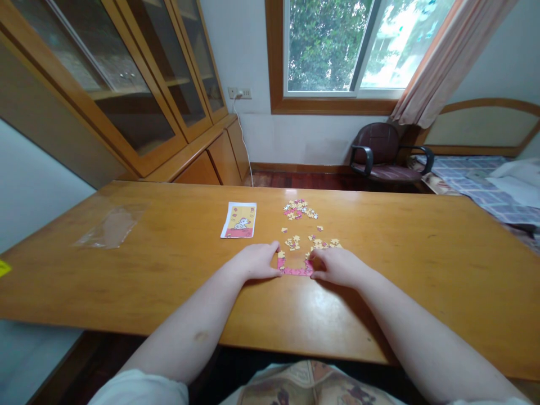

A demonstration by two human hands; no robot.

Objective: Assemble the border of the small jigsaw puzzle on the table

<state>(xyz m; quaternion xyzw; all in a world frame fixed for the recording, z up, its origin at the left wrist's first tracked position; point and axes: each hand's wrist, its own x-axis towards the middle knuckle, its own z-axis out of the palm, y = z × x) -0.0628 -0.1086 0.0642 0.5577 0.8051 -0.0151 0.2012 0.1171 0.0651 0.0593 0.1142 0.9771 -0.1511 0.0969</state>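
A U-shaped strip of joined puzzle pieces (295,271), pink along the bottom with some yellow on its sides, lies on the wooden table (169,270). My left hand (260,260) rests at its left edge, thumb and fingers apart and holding nothing. At the right edge is my right hand (335,265), its fingers curled at the strip's upper right side; whatever lies between the fingertips is too small to make out. Loose yellow pieces (292,243) lie just above the strip, with more yellow pieces (323,243) beyond my right hand, partly hidden by it.
A mixed pile of pieces (299,208) lies farther back. A picture card (239,220) is left of it, and a clear plastic bag (112,226) lies at the far left. Beyond the table stand a glass-door cabinet (181,126) and a dark chair (382,149).
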